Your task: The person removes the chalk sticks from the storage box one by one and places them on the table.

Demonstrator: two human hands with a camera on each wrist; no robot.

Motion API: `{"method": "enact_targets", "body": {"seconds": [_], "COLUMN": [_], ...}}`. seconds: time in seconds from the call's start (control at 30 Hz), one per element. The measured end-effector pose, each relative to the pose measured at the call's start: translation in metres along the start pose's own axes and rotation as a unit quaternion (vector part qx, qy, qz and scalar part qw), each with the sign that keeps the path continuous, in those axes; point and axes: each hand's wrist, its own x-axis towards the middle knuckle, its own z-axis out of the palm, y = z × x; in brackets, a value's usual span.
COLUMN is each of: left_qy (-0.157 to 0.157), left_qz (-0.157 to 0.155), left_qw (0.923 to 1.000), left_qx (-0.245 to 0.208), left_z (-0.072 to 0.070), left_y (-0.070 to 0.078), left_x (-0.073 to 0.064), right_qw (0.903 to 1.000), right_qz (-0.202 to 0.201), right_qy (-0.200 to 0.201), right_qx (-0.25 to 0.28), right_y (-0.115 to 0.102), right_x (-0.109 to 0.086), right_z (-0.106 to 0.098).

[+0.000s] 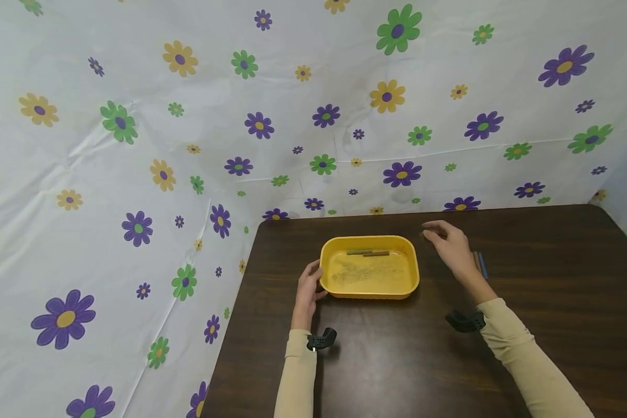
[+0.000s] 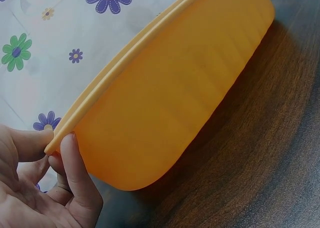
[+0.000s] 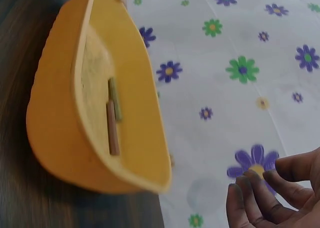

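Note:
My left hand point(image 1: 307, 288) pinches the left rim of a yellow plastic tub point(image 1: 368, 290); in the left wrist view the thumb and fingers clasp its lip. Inside the tub, near the far wall, lie a green stick point(image 3: 115, 99) and a brown stick point(image 3: 112, 128), which look like chalk or pastels. Grey smudges mark the tub's floor. To the right of the tub, my right hand point(image 1: 451, 248) hovers with loosely bent fingers and nothing between them. Its fingertips look darkened. Another brown stick point(image 1: 476, 260) and a blue stick point(image 1: 483, 265) lie on the table beside the right wrist.
A dark wood-grain table point(image 1: 386, 366) carries everything. White cloth point(image 1: 292, 87) printed with flowers hangs behind it and along the left. Black bands point(image 1: 465, 321) sit on both wrists.

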Motion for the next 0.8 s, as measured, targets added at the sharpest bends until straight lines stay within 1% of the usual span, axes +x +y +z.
{"method": "enact_targets", "body": {"seconds": [0.03, 0.2, 0.23, 0.27, 0.37, 0.63, 0.8], "left_qy": [-0.005, -0.005, -0.003, 0.002, 0.004, 0.005, 0.012], "left_qz": [-0.002, -0.005, -0.004, -0.002, -0.003, -0.002, -0.007], "left_qw": [1.0, 1.0, 1.0, 1.0, 1.0, 1.0, 0.9999], "left_qx": [0.0, 0.001, 0.003, 0.003, 0.0, -0.006, -0.005], "left_z": [0.0, 0.001, 0.001, 0.001, 0.001, 0.001, 0.0], "left_y": [0.004, 0.006, 0.006, 0.002, 0.0, -0.001, -0.001], "left_x": [-0.002, -0.003, -0.003, 0.0, 0.002, 0.002, 0.002], "right_qw": [1.0, 0.9994, 0.9992, 0.999, 0.9984, 0.9967, 0.9956], "right_qz": [-0.004, -0.018, -0.02, -0.018, -0.018, -0.037, -0.039], "right_qy": [-0.006, -0.026, -0.029, -0.034, -0.046, -0.068, -0.081], "right_qx": [0.003, 0.012, 0.017, 0.021, 0.027, 0.023, 0.027], "right_y": [-0.002, -0.008, -0.009, -0.01, -0.011, -0.005, -0.003], "right_x": [0.001, 0.006, 0.006, 0.007, 0.007, 0.007, 0.007], "right_z": [0.004, 0.022, 0.025, 0.027, 0.034, 0.049, 0.056]}}
